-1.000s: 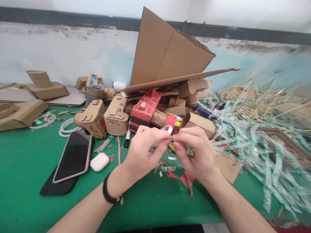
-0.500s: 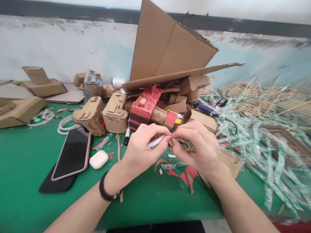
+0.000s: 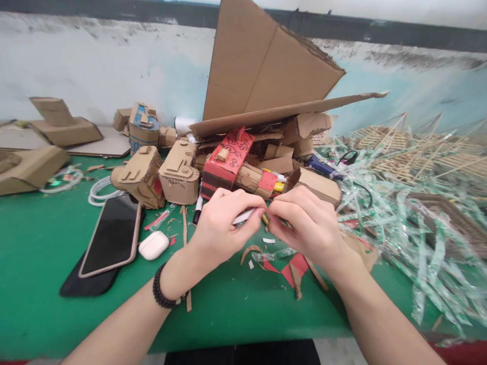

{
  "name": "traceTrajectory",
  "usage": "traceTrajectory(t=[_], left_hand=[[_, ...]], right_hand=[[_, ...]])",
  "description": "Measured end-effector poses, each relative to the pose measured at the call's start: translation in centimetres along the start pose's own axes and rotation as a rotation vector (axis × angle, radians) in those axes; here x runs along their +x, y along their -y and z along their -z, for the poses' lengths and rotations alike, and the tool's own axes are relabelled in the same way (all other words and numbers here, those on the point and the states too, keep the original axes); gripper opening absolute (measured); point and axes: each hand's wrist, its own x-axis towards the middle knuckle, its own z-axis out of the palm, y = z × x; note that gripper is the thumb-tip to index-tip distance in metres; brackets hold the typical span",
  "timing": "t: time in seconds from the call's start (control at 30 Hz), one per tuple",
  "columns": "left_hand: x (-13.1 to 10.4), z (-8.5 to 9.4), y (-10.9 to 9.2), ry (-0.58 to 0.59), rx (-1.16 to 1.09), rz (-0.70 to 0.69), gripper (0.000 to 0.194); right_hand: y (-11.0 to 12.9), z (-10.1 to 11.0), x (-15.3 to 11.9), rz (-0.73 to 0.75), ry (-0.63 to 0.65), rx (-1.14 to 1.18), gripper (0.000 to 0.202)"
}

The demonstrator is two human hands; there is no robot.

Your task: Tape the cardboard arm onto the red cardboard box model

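My left hand (image 3: 224, 223) is closed in a pinch on a small white strip (image 3: 243, 217), which looks like paper. Its far end is hidden by the fingers. Right against those fingertips, my right hand (image 3: 304, 220) is also pinched closed, and what it holds, if anything, is hidden. A bit of something yellow (image 3: 265, 221) shows between the two hands, mostly covered. Below them on the green table (image 3: 236, 319) lie a white scrap (image 3: 268, 240), red scraps (image 3: 300, 263) and a clear plastic strip (image 3: 279, 254).
Cardboard cameras (image 3: 178, 175), a red decorated cardboard piece (image 3: 228, 157) and a large cardboard sheet (image 3: 247, 66) stand behind. On the left are a phone (image 3: 112, 235) and a white earbud case (image 3: 153, 245). Tangled green-and-clear tape (image 3: 422, 253) and stick frames (image 3: 403, 147) fill the right.
My right fingers have curled in, and the thin metallic piece with a yellow loop seen by them before is now mostly hidden. The left hand keeps the white strip. The view has shifted slightly.
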Motion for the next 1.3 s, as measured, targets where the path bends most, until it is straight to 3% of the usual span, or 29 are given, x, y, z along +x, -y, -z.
traceTrajectory(t=[0.33,0.47,0.53,0.63,0.77,0.9,1.03,1.1,1.3], left_hand=[[0.6,0.8,-0.9,0.105,-0.404,0.337,0.012],[0.8,1.0,-1.0,0.130,-0.621,0.440,0.017],[0.7,1.1,-0.6,0.111,-0.723,0.508,0.022],[0.5,1.1,0.2,0.001,-0.800,0.550,0.024],[0.3,0.8,0.6,0.000,-0.841,0.487,0.019],[0.1,0.6,0.3,0.073,-0.876,0.459,0.015],[0.1,0.5,0.4,0.108,-0.911,0.547,0.016],[0.1,0.5,0.6,0.119,-0.940,0.585,0.018],[-0.1,0.5,0.7,0.264,-1.094,0.608,0.028]], right_hand=[[-0.1,-1.0,-0.5,0.086,-0.067,0.041,0.024],[0.4,-0.4,-0.4,0.136,-0.184,0.074,0.020],[0.7,0.1,-0.3,0.115,-0.163,0.112,0.017],[0.8,0.1,-0.3,-0.008,-0.153,0.199,0.019],[0.5,-1.6,-0.6,-0.334,-0.391,0.319,0.016],[0.9,-3.4,-0.8,-0.601,-0.251,0.657,0.006],[1.9,-3.6,-1.0,-0.813,-0.089,0.853,0.011],[2.1,-3.4,-0.9,-0.845,-0.116,0.860,0.011],[1.6,-3.3,-1.2,-0.697,-0.213,0.762,0.007]])
